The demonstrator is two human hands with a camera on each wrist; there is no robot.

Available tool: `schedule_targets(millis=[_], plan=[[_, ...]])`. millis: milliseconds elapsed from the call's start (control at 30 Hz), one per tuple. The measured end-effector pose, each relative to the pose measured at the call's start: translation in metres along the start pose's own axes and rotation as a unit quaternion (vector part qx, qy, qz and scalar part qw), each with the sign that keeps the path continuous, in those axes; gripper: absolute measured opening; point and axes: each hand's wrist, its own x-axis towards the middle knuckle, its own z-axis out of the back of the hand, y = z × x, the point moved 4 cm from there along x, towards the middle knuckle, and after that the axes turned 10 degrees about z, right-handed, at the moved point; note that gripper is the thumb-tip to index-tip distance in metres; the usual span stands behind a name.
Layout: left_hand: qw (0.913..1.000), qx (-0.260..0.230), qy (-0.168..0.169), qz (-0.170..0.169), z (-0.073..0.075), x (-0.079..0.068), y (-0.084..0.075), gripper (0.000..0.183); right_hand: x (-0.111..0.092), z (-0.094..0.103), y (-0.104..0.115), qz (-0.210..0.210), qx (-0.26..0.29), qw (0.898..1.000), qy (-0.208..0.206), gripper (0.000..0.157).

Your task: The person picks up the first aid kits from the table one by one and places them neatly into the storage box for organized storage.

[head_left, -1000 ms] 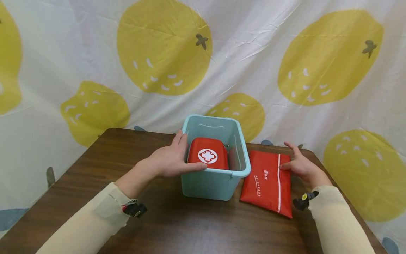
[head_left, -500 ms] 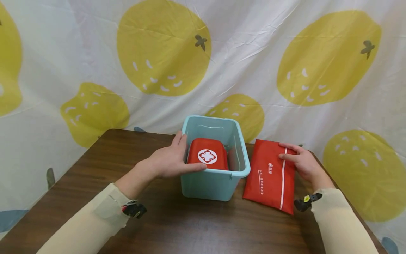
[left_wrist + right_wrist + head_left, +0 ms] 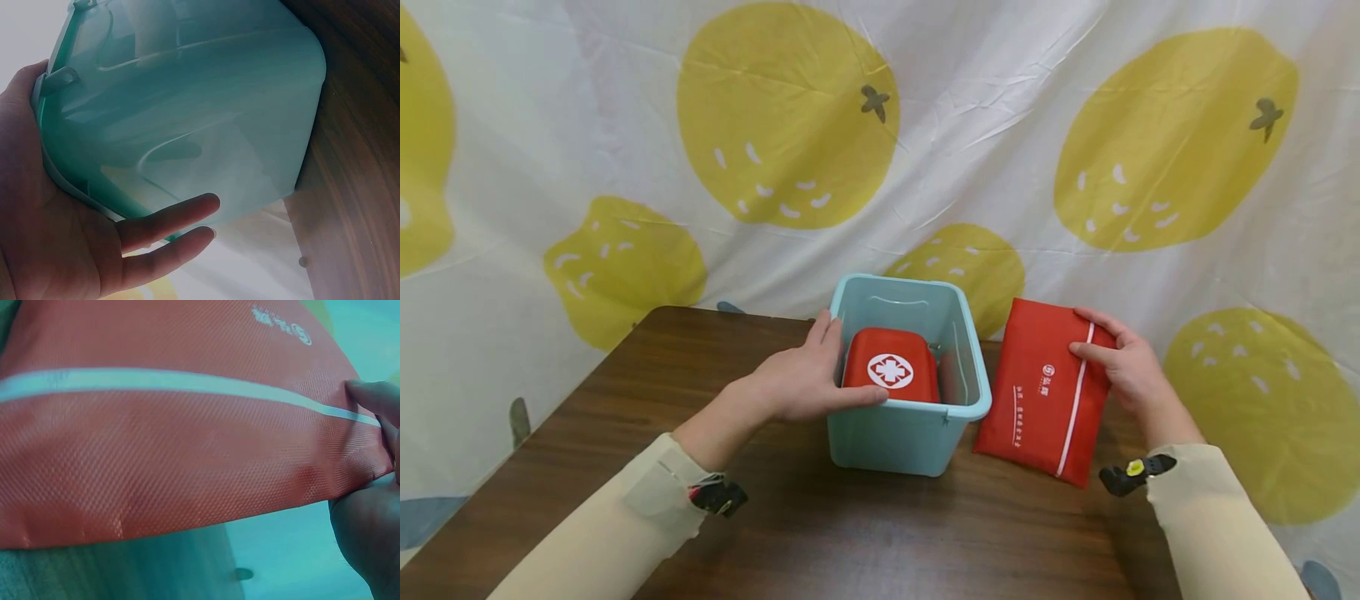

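Observation:
In the head view my left hand rests against the near-left corner of a light-blue plastic bin. Its thumb lies along the front rim, and the left wrist view shows straight fingers beside the outer wall. Inside the bin is a red first-aid case with a white cross emblem. To the right of the bin, my right hand pinches the upper right corner of a flat red pouch with a white stripe and white print. The pouch tilts up, its far edge raised off the table; its lower edge is near the tabletop.
A dark brown wooden table carries the bin. Behind it hangs a white curtain with yellow lemon prints, close to the table's far edge. The bin stands between the left hand and the pouch.
My right hand has closed its thumb and fingers on the pouch's corner and lifted it, so the far edge rises from the table. My left hand and the bin stay in place.

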Motion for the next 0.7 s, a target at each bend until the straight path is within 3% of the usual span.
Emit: schedule_targets(millis=[367,700], plan=[[1.0,0.002,-0.002,-0.001,-0.001,0.0,0.0,0.131,-0.005,-0.007,0.034,0.075,0.065,0.995,0.007,0.061],[1.0,0.003,-0.005,-0.002,-0.001,0.001,-0.001,0.13,-0.009,-0.005,0.06,0.092,0.023,0.995,-0.012,0.059]])
